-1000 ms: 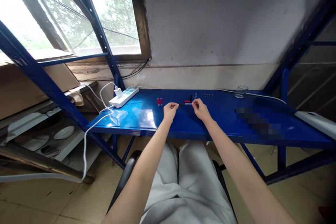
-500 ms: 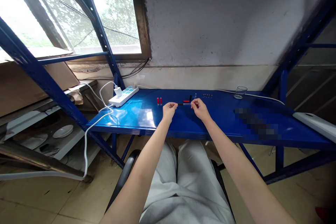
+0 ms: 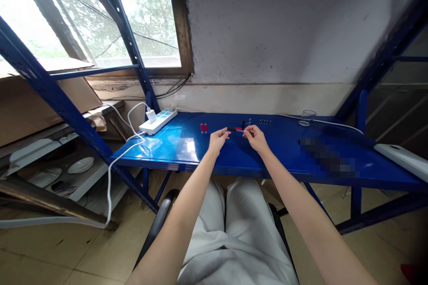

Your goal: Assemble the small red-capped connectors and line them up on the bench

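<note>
Left grip [image 3: 219, 139] and right grip [image 3: 256, 137] each pinch, nearly closed, one end of a thin dark rod [image 3: 236, 130] held between them just above the worktop [image 3: 187, 147]; an uneven pull could slip it loose.

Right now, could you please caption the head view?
Left hand and right hand hold a thin rod over the blue table.

Items by count. Hands, two: left hand [image 3: 218, 139] and right hand [image 3: 256, 137]. Thin rod [image 3: 236, 130], one. Red pieces [image 3: 201, 128] standing as a pair, two; a further red piece [image 3: 238, 128], one. Small dark pieces [image 3: 265, 121] in a row, too small to count. Glass [image 3: 306, 117], one. Power strip [image 3: 158, 121], one, bearing one white plug [image 3: 150, 116]. White dishes [image 3: 80, 165], two.
</note>
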`<action>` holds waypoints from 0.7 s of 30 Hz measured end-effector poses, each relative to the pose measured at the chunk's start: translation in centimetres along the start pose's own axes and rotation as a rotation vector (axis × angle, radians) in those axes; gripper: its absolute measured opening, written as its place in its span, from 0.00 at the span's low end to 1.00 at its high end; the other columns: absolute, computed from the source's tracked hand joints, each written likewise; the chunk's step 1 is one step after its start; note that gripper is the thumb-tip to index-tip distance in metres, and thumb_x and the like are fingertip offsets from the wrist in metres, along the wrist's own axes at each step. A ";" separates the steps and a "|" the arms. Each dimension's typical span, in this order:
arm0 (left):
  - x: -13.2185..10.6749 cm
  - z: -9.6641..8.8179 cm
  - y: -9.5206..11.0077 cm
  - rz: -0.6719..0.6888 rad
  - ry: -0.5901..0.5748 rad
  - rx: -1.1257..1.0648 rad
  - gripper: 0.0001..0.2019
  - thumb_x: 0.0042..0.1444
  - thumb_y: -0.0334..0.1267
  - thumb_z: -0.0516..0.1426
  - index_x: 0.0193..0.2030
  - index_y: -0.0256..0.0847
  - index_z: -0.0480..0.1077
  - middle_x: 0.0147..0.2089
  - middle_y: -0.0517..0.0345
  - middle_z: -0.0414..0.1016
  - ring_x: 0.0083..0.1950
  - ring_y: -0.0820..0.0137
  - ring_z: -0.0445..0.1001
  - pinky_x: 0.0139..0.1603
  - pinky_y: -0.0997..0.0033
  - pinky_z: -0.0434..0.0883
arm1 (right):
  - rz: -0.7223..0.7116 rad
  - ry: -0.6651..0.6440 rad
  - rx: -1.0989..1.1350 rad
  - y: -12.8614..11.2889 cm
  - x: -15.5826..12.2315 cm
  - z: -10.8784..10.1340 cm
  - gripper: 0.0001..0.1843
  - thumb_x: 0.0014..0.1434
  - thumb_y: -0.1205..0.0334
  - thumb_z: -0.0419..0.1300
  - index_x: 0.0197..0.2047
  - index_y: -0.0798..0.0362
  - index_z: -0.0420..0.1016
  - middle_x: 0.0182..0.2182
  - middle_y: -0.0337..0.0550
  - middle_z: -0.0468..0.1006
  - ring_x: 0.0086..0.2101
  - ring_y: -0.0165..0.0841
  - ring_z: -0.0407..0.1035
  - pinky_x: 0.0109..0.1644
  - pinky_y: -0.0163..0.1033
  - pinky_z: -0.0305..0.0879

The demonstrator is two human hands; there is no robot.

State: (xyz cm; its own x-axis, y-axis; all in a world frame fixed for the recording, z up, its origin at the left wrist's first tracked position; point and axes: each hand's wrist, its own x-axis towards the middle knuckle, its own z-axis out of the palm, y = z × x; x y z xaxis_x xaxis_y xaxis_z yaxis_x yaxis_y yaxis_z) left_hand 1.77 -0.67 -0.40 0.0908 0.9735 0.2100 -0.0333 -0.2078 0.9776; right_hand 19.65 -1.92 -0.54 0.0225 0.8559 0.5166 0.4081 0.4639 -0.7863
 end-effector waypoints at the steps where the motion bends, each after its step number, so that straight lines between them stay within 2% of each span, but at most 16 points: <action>1: 0.0 0.1 0.0 0.002 -0.014 0.003 0.18 0.51 0.38 0.57 0.49 0.37 0.71 0.45 0.49 0.76 0.37 0.70 0.73 0.40 0.68 0.69 | 0.002 0.000 0.001 0.1 0.0 0.0 0.17 0.56 0.46 0.50 0.35 0.52 0.62 0.28 0.41 0.71 0.31 0.33 0.68 0.40 0.42 0.65; 4: -0.1 0.4 0.1 0.005 -0.072 0.019 0.16 0.50 0.37 0.57 0.46 0.36 0.73 0.44 0.48 0.76 0.36 0.70 0.73 0.40 0.68 0.69 | 0.009 -0.025 -0.003 0.2 0.0 0.1 0.17 0.55 0.46 0.51 0.36 0.52 0.62 0.29 0.42 0.72 0.32 0.33 0.69 0.40 0.43 0.65; 11: -0.5 0.5 0.6 0.044 -0.135 -0.002 0.16 0.50 0.38 0.58 0.46 0.37 0.73 0.44 0.48 0.76 0.36 0.70 0.73 0.42 0.66 0.68 | 0.005 -0.030 0.002 0.3 0.0 0.0 0.15 0.56 0.48 0.51 0.36 0.52 0.62 0.30 0.44 0.74 0.33 0.34 0.70 0.42 0.44 0.66; 17: -0.2 0.6 -0.1 0.093 -0.194 0.030 0.22 0.51 0.35 0.57 0.55 0.39 0.66 0.46 0.50 0.75 0.37 0.72 0.72 0.42 0.68 0.69 | -0.023 -0.080 -0.090 0.5 -0.1 0.3 0.12 0.56 0.52 0.51 0.38 0.51 0.63 0.31 0.44 0.75 0.34 0.35 0.71 0.42 0.43 0.65; 21: 0.1 0.8 -0.7 0.146 -0.182 0.134 0.25 0.51 0.35 0.57 0.58 0.41 0.63 0.49 0.51 0.74 0.38 0.73 0.72 0.44 0.69 0.69 | -0.024 -0.095 -0.149 0.6 -0.1 0.4 0.12 0.56 0.55 0.51 0.42 0.51 0.63 0.32 0.44 0.77 0.34 0.35 0.72 0.41 0.43 0.65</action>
State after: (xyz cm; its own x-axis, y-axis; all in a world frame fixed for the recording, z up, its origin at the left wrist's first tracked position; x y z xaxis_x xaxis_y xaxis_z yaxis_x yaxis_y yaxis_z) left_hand 2.55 -0.50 -1.09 0.2725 0.9014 0.3364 0.0716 -0.3677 0.9272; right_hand 19.52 -1.67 -1.21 -0.0724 0.8661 0.4946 0.5384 0.4514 -0.7116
